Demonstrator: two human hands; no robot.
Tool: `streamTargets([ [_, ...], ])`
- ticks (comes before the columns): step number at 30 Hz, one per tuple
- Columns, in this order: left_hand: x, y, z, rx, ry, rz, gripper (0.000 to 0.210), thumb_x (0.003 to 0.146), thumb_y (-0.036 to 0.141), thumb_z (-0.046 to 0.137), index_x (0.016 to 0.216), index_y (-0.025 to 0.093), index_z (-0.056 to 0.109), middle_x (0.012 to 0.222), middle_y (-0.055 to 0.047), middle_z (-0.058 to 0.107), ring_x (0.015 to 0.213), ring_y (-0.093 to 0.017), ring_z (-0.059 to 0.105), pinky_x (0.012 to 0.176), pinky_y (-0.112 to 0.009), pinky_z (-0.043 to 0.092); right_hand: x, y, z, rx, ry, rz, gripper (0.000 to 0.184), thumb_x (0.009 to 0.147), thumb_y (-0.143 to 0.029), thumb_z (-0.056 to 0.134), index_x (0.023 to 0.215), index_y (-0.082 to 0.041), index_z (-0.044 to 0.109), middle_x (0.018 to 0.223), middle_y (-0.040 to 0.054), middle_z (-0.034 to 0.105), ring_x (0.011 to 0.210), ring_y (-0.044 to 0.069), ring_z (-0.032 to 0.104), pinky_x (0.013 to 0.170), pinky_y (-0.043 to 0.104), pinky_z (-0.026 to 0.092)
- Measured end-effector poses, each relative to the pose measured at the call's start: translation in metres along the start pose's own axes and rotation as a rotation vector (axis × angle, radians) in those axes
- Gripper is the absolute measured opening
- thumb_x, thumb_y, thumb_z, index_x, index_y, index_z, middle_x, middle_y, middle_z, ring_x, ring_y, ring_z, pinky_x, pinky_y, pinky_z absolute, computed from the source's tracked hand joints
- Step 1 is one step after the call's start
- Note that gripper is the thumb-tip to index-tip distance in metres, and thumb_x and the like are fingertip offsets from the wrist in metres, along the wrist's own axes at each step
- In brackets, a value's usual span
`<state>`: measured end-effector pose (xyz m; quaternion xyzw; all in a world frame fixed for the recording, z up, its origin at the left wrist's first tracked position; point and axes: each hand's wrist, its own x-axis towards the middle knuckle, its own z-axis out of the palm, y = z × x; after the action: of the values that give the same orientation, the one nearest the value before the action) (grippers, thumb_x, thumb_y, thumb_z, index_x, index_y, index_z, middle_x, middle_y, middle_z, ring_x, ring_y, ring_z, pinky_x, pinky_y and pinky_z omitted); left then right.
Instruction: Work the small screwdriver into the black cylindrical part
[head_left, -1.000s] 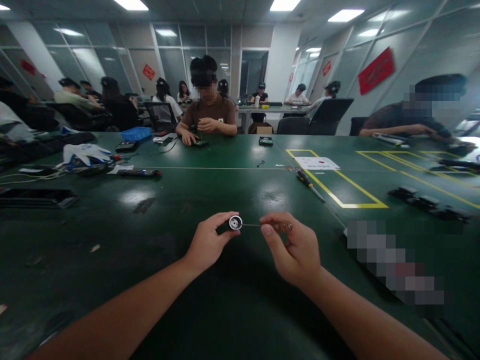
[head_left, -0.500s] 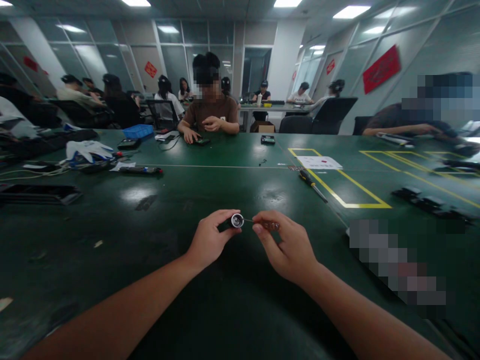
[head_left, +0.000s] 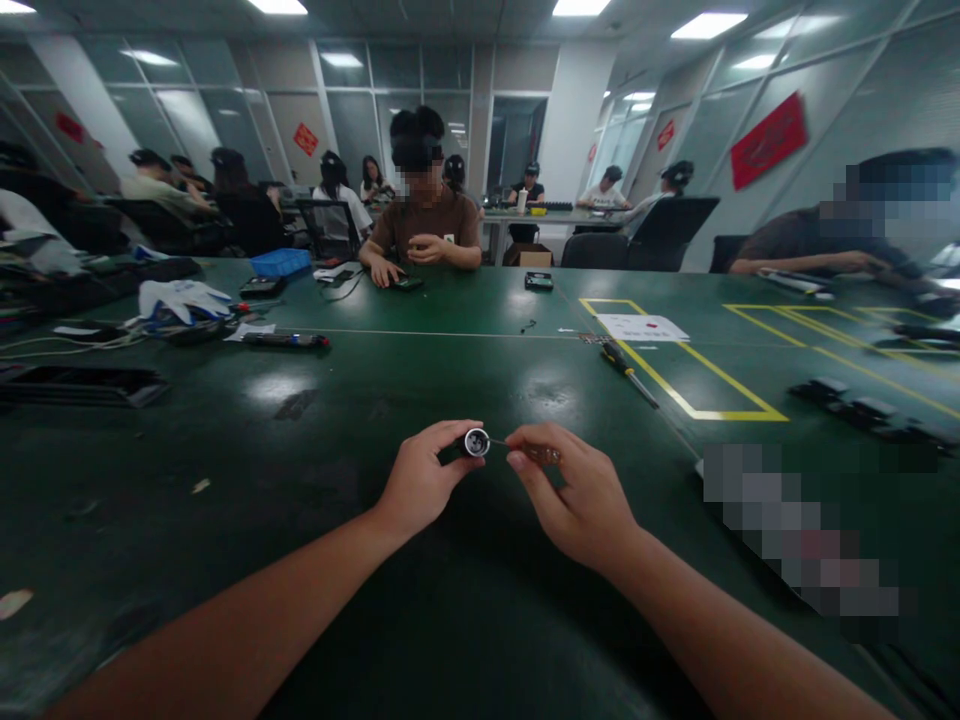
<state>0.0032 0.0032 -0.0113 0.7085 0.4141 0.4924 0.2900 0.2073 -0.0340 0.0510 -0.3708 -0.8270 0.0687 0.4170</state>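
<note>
A broad, glossy dark green tabletop (head_left: 337,400) is seen across the lower and middle frame. Just below centre, a short black cylinder with a silver rim (head_left: 476,442) is held above it, pinched between the thumb and fingers of the left hand (head_left: 426,470), its open end turned toward the camera. To its right, a slim tool with a translucent brownish handle (head_left: 545,455) is gripped by the closed fingers of the right hand (head_left: 574,490); its thin shaft is pointed at the rim, though contact cannot be made out.

At right of centre, a rectangle of yellow tape (head_left: 739,414) is marked on the surface, overlapped by a white printed sheet (head_left: 641,327). Beside it a screwdriver with a black and yellow handle (head_left: 619,360) is laid. At left, white and blue gloves (head_left: 184,300) are heaped near a blue plastic basket (head_left: 280,263).

Beyond, a person in a brown shirt (head_left: 450,225) is seated upper centre. The room is lit by rectangular ceiling panels (head_left: 581,7) and enclosed by glazed partitions (head_left: 345,125).
</note>
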Motion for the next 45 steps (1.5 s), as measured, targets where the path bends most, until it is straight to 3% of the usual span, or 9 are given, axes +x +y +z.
streamTargets([
  [9, 0.0000, 0.0003, -0.0009, 0.016, 0.002, 0.013, 0.035, 0.083, 0.019, 0.078, 0.116, 0.025, 0.073, 0.120, -0.005, 0.074, 0.111, -0.022, 0.068, 0.105, -0.042, 0.052, -0.0021, 0.0001, 0.0006, 0.011, 0.055, -0.025, 0.009, 0.097, -0.018, 0.057, 0.105, -0.022, 0.062, 0.090, 0.0018, 0.069, 0.076, 0.015, 0.067, 0.071, 0.027, 0.051],
  [20, -0.0005, 0.0018, -0.0007, -0.015, -0.025, 0.003, 0.033, 0.084, 0.024, 0.078, 0.116, 0.025, 0.073, 0.121, -0.006, 0.073, 0.112, -0.023, 0.068, 0.106, -0.043, 0.051, -0.0002, -0.0017, -0.0007, -0.013, -0.035, 0.001, 0.010, 0.098, -0.018, 0.056, 0.106, -0.021, 0.061, 0.090, 0.0032, 0.068, 0.077, 0.016, 0.066, 0.071, 0.029, 0.051],
  [29, 0.0004, -0.0006, -0.0013, -0.023, 0.013, -0.023, 0.035, 0.083, 0.021, 0.077, 0.118, 0.025, 0.073, 0.123, -0.007, 0.073, 0.114, -0.024, 0.068, 0.107, -0.045, 0.051, -0.0020, -0.0023, -0.0013, 0.002, 0.015, -0.020, 0.010, 0.098, -0.019, 0.056, 0.106, -0.022, 0.062, 0.090, 0.0033, 0.070, 0.076, 0.017, 0.068, 0.070, 0.029, 0.052],
  [37, 0.0002, 0.0014, -0.0015, 0.019, -0.009, 0.013, 0.035, 0.083, 0.024, 0.079, 0.117, 0.026, 0.073, 0.121, -0.006, 0.073, 0.113, -0.024, 0.068, 0.106, -0.043, 0.051, -0.0006, -0.0018, 0.0002, -0.020, -0.043, 0.008, 0.011, 0.098, -0.019, 0.056, 0.106, -0.021, 0.063, 0.089, 0.0037, 0.069, 0.076, 0.016, 0.068, 0.070, 0.029, 0.052],
  [45, 0.0002, 0.0041, -0.0019, -0.004, -0.005, -0.003, 0.034, 0.083, 0.022, 0.078, 0.117, 0.025, 0.073, 0.122, -0.006, 0.073, 0.115, -0.024, 0.068, 0.107, -0.045, 0.050, -0.0012, -0.0015, -0.0007, -0.016, -0.006, 0.001, 0.011, 0.098, -0.020, 0.056, 0.107, -0.022, 0.063, 0.090, 0.0042, 0.071, 0.077, 0.018, 0.069, 0.070, 0.030, 0.054],
])
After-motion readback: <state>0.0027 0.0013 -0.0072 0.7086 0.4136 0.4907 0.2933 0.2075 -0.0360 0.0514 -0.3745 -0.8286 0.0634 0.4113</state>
